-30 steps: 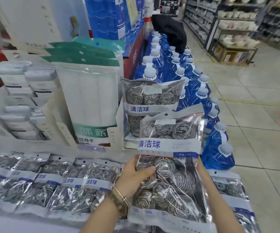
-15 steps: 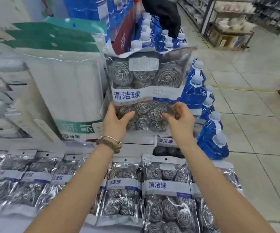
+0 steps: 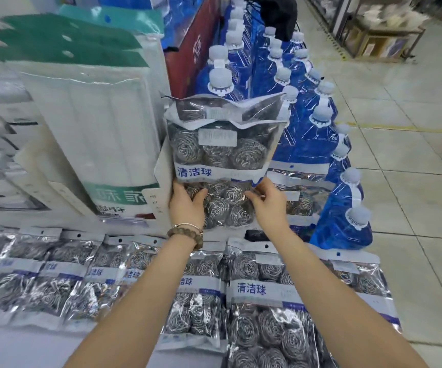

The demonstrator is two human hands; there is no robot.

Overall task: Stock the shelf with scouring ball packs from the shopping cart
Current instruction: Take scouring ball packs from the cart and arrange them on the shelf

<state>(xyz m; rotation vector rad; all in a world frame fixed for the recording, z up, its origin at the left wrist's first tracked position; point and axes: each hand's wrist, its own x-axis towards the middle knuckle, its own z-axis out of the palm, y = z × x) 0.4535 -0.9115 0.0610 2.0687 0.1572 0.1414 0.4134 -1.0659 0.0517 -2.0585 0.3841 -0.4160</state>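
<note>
A clear scouring ball pack (image 3: 218,152) with steel wool balls and a white-and-blue label band stands upright on the shelf, against another pack (image 3: 222,108) behind it. My left hand (image 3: 186,204) grips its lower left edge, thumb on the front. My right hand (image 3: 267,205) pinches its lower right edge. Several more scouring ball packs (image 3: 265,296) lie flat in a row across the bottom of the view, below my forearms.
Tall white packs with green tops (image 3: 95,123) stand left of the held pack. Rows of blue refill pouches with white caps (image 3: 320,134) fill the right side of the shelf. A tiled aisle floor (image 3: 413,181) lies to the right, with shelving (image 3: 381,35) beyond.
Both hands carried the pack from low over the flat row up and forward, and it now stands in front of the pack on the shelf. The view moved closer.
</note>
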